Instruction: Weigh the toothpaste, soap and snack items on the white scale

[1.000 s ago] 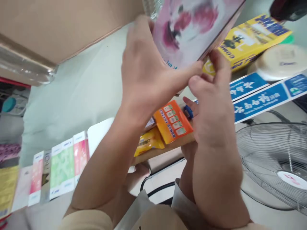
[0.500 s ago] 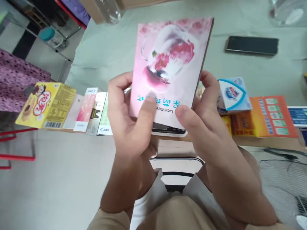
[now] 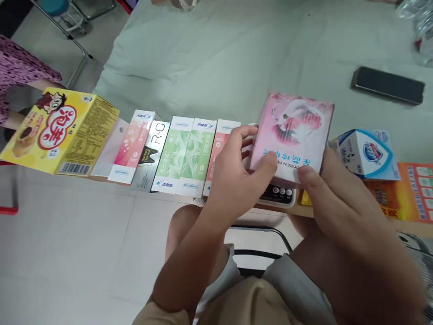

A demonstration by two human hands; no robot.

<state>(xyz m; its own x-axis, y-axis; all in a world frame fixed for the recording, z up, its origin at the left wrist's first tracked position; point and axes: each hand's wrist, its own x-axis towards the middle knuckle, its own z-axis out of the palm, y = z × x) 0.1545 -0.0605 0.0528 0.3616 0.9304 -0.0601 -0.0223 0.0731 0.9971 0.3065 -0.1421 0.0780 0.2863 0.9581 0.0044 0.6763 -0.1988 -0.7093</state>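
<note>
Okay so both hands are busy with one thing, a pink box (image 3: pixel 292 135) with a flowery glass cup printed on it. Left hand (image 3: pixel 240 171) is half curled round the box's left edge, thumb lying on the front near the blue lettering. Right hand (image 3: pixel 334 189) has the lower right corner, thumb on the front too; its other fingers are mostly hidden, so can't tell exactly how they sit. The box is between the hands, printed face up towards the camera.

Just below the box there's a white-edged device (image 3: pixel 279 194) with a black button panel. No idea if the two are touching, the view doesn't show it.

Right beside the left hand is a red-and-white carton (image 3: pixel 219 144), then, going further left, two green cartons (image 3: pixel 186 153), a silver-and-black one (image 3: pixel 149 155), a pink-and-white carton (image 3: pixel 133 146) and, at the end of the row, a big yellow box (image 3: pixel 67 131).

Beside the right hand: a blue-and-white box (image 3: pixel 372 153), with an orange pack (image 3: pixel 419 189) further right.

Beyond the right hand, well apart, a dark phone (image 3: pixel 389 85) lies on the pale green cloth (image 3: pixel 203 58). Further off past that hand, some clear plastic (image 3: pixel 422 27).
</note>
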